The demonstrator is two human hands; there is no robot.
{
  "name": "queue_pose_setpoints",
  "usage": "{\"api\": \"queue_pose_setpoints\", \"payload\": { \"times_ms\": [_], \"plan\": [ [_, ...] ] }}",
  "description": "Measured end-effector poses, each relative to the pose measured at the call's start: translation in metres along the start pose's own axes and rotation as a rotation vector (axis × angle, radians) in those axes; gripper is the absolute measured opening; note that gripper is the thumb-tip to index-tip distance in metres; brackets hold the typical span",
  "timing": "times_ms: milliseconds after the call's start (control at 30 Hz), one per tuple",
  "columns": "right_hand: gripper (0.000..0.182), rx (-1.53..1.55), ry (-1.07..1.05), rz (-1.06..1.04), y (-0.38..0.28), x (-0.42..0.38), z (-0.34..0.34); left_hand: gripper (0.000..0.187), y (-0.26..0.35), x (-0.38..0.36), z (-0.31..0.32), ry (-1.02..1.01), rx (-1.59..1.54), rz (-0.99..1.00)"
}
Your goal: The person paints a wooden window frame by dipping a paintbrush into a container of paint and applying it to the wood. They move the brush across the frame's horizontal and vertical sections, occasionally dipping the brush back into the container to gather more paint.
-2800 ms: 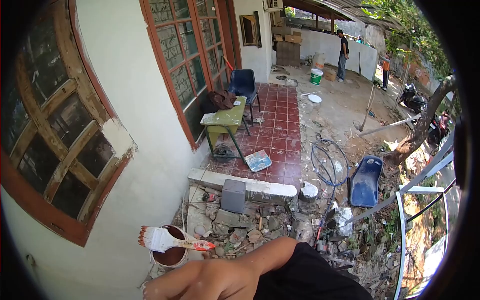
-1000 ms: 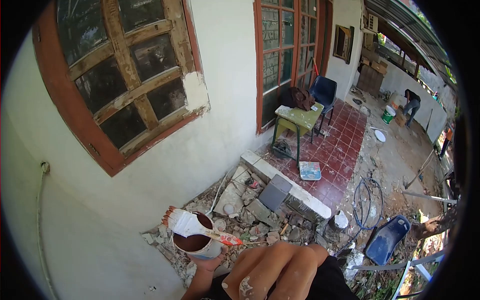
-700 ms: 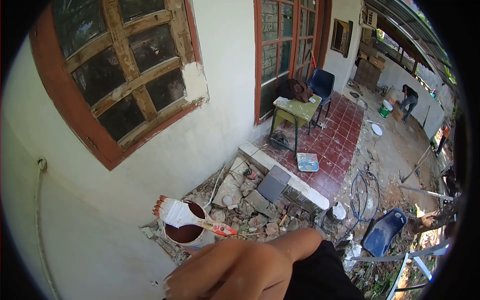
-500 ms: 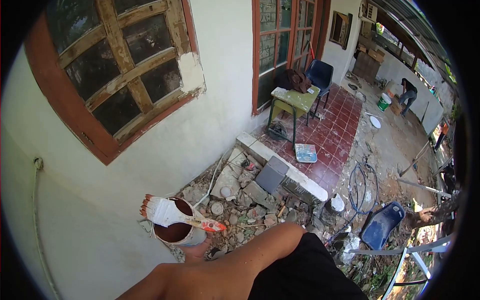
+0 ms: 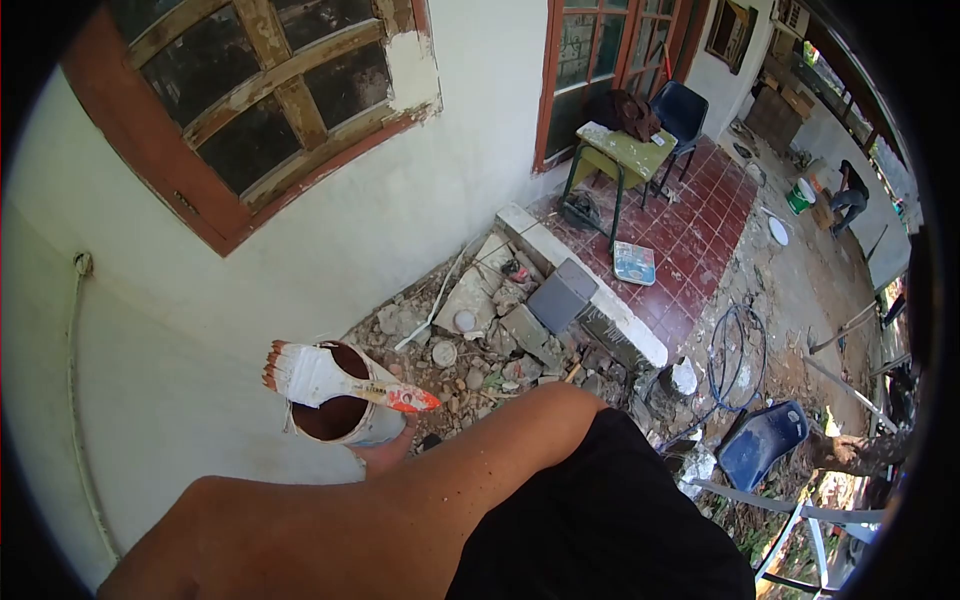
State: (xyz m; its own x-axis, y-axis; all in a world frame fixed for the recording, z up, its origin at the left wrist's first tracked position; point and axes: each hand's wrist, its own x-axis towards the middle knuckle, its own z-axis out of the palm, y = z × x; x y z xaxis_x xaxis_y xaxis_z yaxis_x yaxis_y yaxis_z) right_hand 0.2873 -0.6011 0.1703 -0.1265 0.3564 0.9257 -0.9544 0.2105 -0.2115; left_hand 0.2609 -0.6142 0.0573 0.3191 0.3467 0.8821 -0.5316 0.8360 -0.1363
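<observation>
Low at centre-left, my left hand [image 5: 388, 450] holds a white paint can [image 5: 374, 425] from below and on its right side. Only part of this hand shows; bare skin in front covers the wrist. Reddish-brown colour coats the can's inside. Across the open rim lies a wide paintbrush [image 5: 325, 378], its brown-tipped bristles to the left and its orange-red handle end to the right. No fingers touch the brush. My right hand is out of view.
A window frame [image 5: 215, 205] with patchy wood is at upper left. Rubble [image 5: 500, 345] and a grey block [image 5: 562, 295] lie beside a low ledge [image 5: 630, 330]. Beyond are a small table [image 5: 628, 150], chairs, a blue hose [image 5: 715, 385] and a bending person [image 5: 850, 198].
The view has shifted, so the window and porch appear farther right. The can, brush and left hand appear higher and slightly left. The distant person is bent lower.
</observation>
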Motion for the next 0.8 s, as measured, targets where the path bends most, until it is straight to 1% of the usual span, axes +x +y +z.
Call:
{"api": "queue_pose_setpoints", "payload": {
  "times_ms": [33, 100, 133, 200, 300, 333, 367, 433, 467, 567, 800],
  "plan": [
    [0.01, 0.015, 0.01, -0.006, 0.005, 0.0, 0.0, 0.046, 0.002, -0.022, -0.006, 0.066, 0.012, 0.004],
    [0.009, -0.208, -0.078, -0.44, 0.013, 0.006, -0.003, 0.049, 0.009, -0.058, -0.02, 0.176, 0.037, 0.004],
    [0.009, -0.204, -0.085, -0.44, 0.01, 0.0, 0.003, 0.05, 0.013, -0.074, -0.029, 0.222, 0.044, 0.0],
    [0.011, -0.191, 0.123, -0.053, -0.005, -0.019, 0.019, 0.053, 0.02, -0.104, -0.048, 0.312, 0.055, -0.01],
    [0.014, -0.085, 0.103, -0.017, -0.016, -0.037, 0.005, 0.058, 0.038, -0.139, -0.071, 0.445, 0.106, -0.011],
    [0.02, -0.153, 0.02, -0.239, -0.008, -0.036, -0.006, 0.059, 0.045, -0.148, -0.076, 0.49, 0.128, -0.006],
    [0.023, -0.132, -0.07, -0.288, -0.016, -0.04, -0.011, 0.061, 0.053, -0.158, -0.081, 0.534, 0.155, 0.002],
    [0.029, -0.012, 0.127, -0.263, -0.035, -0.049, 0.005, 0.064, 0.068, -0.177, -0.085, 0.631, 0.211, 0.028],
    [0.029, 0.014, 0.124, -0.26, -0.037, -0.051, 0.004, 0.065, 0.075, -0.187, -0.087, 0.684, 0.235, 0.045],
    [0.034, -0.145, 0.016, -0.327, -0.038, -0.058, -0.003, 0.07, 0.087, -0.219, -0.088, 0.862, 0.273, 0.089],
    [0.036, -0.208, 0.017, -0.342, -0.047, -0.067, -0.024, 0.081, 0.107, -0.263, -0.098, 1.268, 0.268, 0.133]
  ]
}}
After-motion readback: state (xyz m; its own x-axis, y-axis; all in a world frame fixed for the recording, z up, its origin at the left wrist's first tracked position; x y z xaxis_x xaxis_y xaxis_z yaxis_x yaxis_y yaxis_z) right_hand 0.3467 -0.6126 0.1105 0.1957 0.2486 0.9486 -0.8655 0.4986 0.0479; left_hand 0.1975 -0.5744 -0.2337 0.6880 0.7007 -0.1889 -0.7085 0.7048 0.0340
